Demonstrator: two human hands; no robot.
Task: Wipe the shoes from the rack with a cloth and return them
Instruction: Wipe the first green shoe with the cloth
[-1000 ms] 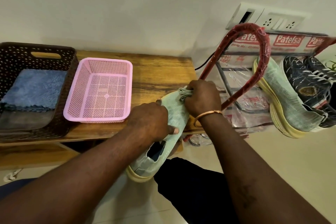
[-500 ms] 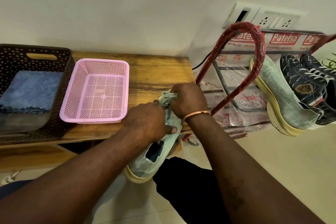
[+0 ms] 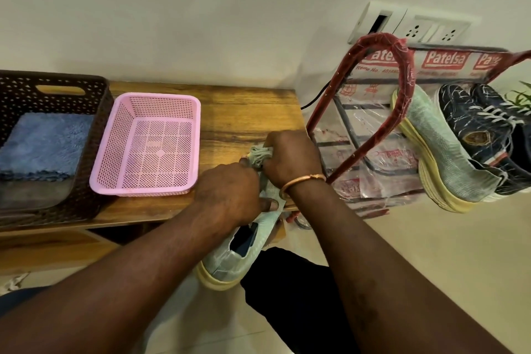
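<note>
The shoe (image 3: pixel 230 264) looks light and soft in its mesh upper, stiffer at the sole, so hold it midway. It leans toe-up on the desk (image 3: pixel 244 112) edge. The left grip (image 3: pixel 227 192) clasps its middle; the right grip (image 3: pixel 290 158), at the toe, clenches the bunched cloth (image 3: pixel 258 155).

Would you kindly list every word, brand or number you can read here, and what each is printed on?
"Patelsa": white on red, repeated on the shoe rack's plastic wrap.
Small line beneath it, starting "Reg... No.": rest blurred.
Red print on the lower wrap: unreadable.
Badge on the dark shoe: too small to read.
</note>
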